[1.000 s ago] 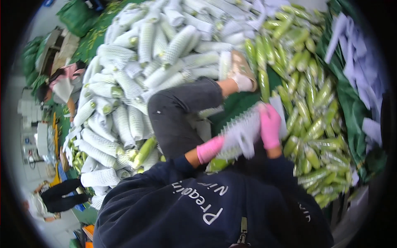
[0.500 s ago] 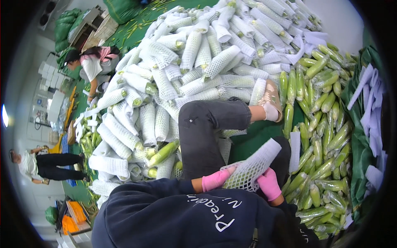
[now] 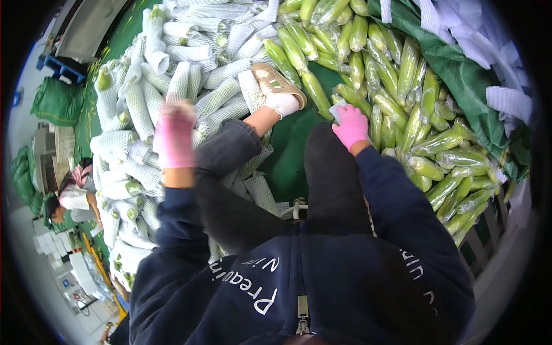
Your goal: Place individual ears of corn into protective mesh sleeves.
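Note:
My left hand (image 3: 175, 138), in a pink glove and smeared by motion, is over the heap of white foam-netted corn ears (image 3: 204, 75); its grip is unclear. My right hand (image 3: 352, 127), also gloved in pink, is closed on a small pale strip (image 3: 338, 107) beside the pile of green corn ears in clear plastic sleeves (image 3: 411, 135). My dark-trousered legs are bent between the two piles, with a beige shoe (image 3: 276, 83) against the netted ears.
A green tarp (image 3: 437, 75) with white foam nets (image 3: 460, 34) borders the right side. A co-worker (image 3: 72, 195) bends over the far left edge of the netted heap. Green sacks (image 3: 57, 103), blue pallets (image 3: 60, 70) and green flooring (image 3: 290, 161) show too.
My hands have parted: the left rose leftward over the netted heap, the right reached up to the sleeved ears. The foam net they held together is no longer visible in them.

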Tool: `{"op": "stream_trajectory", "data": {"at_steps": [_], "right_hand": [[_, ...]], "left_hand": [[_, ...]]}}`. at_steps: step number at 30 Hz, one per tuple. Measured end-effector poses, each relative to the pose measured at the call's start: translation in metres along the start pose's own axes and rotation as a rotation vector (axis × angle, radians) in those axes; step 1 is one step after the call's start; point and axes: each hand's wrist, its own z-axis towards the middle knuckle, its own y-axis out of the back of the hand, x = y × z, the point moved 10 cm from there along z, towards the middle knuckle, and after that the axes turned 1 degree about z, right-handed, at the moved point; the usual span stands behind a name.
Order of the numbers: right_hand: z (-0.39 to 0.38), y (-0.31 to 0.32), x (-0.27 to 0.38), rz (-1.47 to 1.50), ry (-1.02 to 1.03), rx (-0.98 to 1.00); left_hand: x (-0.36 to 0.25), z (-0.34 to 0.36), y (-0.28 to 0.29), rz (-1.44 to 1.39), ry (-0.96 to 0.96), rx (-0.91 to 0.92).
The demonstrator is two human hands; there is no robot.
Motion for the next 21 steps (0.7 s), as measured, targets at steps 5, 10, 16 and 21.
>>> {"op": "stream_trajectory", "data": {"at_steps": [5, 10, 16, 21], "right_hand": [[0.025, -0.054, -0.052, 0.169, -0.145, 0.117], [0.015, -0.047, -0.041, 0.041, -0.107, 0.094], [0.016, -0.002, 0.021, 1.005, 0.022, 0.215], [-0.023, 0.026, 0.103, 2.412, -0.425, 0.802]], "left_hand": [[0.132, -0.064, -0.134, 0.24, 0.282, 0.214], [0.189, -0.078, -0.167, 0.306, 0.267, 0.264], [0.155, -0.063, -0.21, 0.967, -0.35, 0.404], [0.155, -0.046, -0.215, 0.496, -0.266, 0.394]]}}
